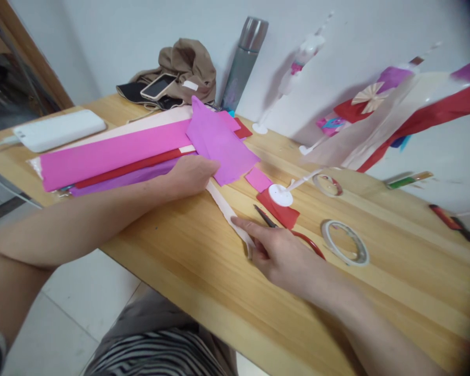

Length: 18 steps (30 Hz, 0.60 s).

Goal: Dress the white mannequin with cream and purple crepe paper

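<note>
My left hand [191, 173] rests curled at the far end of a long white paper strip [223, 204], right beside a purple crepe sheet [217, 140]. My right hand [276, 250] lies on the strip's near end, index finger stretched along it and the other fingers curled over it. Red-handled scissors [297, 235] lie just behind my right hand, partly hidden by it. The strip runs slantwise across the wooden table [203, 261] between both hands.
Pink, red and violet crepe rolls [113, 156] lie at the left. A red paper square [279, 209], a white plastic stand [281, 195], two tape rolls [347, 243], a power bank [58, 130], a grey flask [243, 62] and a cap with a phone [159, 86] sit behind.
</note>
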Each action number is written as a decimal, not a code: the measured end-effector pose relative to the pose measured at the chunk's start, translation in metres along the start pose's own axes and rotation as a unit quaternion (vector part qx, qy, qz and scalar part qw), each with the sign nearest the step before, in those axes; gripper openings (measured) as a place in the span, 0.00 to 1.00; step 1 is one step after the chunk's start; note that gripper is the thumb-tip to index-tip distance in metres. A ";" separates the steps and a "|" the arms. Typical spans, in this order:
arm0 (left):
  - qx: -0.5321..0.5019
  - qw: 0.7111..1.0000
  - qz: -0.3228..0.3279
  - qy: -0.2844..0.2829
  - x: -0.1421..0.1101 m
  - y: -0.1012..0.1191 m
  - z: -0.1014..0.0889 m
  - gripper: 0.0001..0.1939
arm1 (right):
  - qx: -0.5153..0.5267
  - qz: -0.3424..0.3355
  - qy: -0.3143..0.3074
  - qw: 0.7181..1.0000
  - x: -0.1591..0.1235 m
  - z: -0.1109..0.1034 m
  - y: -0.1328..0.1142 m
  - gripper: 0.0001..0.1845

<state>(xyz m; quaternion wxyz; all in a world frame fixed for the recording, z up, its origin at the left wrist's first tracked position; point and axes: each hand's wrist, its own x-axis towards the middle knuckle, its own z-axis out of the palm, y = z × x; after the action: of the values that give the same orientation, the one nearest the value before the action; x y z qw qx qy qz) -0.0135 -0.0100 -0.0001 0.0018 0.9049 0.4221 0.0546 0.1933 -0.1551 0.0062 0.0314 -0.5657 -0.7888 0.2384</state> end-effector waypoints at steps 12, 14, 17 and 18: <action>0.062 0.994 0.095 -0.002 0.008 -0.002 0.002 0.14 | -0.019 0.019 -0.008 1.000 0.001 -0.003 -0.002 0.36; 0.073 0.989 0.130 -0.007 0.009 -0.001 -0.002 0.14 | -0.020 0.020 -0.010 1.000 0.001 -0.004 -0.002 0.35; 0.083 0.982 0.166 -0.025 0.010 0.002 -0.007 0.15 | -0.021 0.018 -0.011 1.000 0.001 -0.004 -0.002 0.34; 0.086 0.981 0.171 -0.031 0.010 0.002 -0.009 0.15 | -0.023 0.018 -0.010 1.000 0.001 -0.004 -0.002 0.35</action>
<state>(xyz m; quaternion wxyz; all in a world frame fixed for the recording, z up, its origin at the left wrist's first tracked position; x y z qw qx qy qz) -0.0066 -0.0045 0.0096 -0.0723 0.9618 0.2636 -0.0107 0.1928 -0.1532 0.0098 0.0062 -0.5776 -0.7842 0.2267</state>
